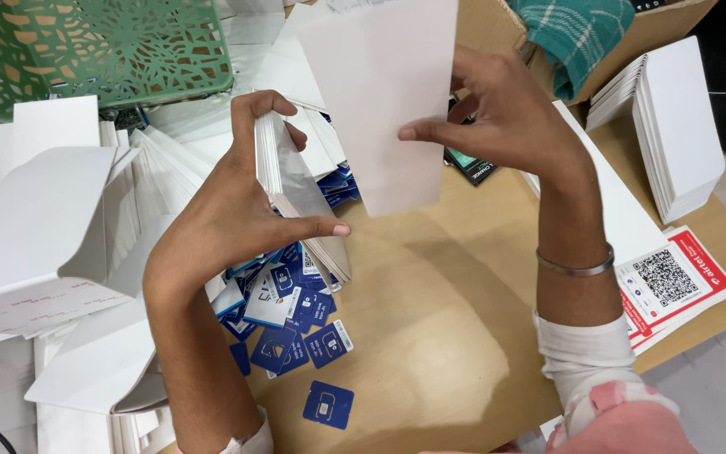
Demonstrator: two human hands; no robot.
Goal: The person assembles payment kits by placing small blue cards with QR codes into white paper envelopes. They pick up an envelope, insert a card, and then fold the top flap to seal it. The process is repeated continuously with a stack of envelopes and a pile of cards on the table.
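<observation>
Over the tan table (430,336), seen from the head camera, the left hand (228,210) is curled tight around a stack of white envelopes (300,202), thumb stretched along its lower edge and fingers hooked over the top. The right hand (506,118) is closed in a pinch on a single white envelope (380,92), thumb across its face, holding it upright just beside the stack and apart from it. The step in hand looks like peeling one envelope off the held stack; the move after it would call for a steady pinch so that only one sheet comes away, and a firm grip on the rest.

Below the left hand lies a scatter of small blue cards (296,319) with white chip-shaped marks, one lying alone nearer the camera. At far left, loose white envelopes (44,219) are heaped with their flaps open. A green lattice basket (102,50) stands at top left. At right sits a neat pile of white envelopes (674,126), and beneath it red-and-white leaflets (674,282) bearing a square code. A teal checked cloth (581,38) hangs from a cardboard box (657,25) at the top right.
</observation>
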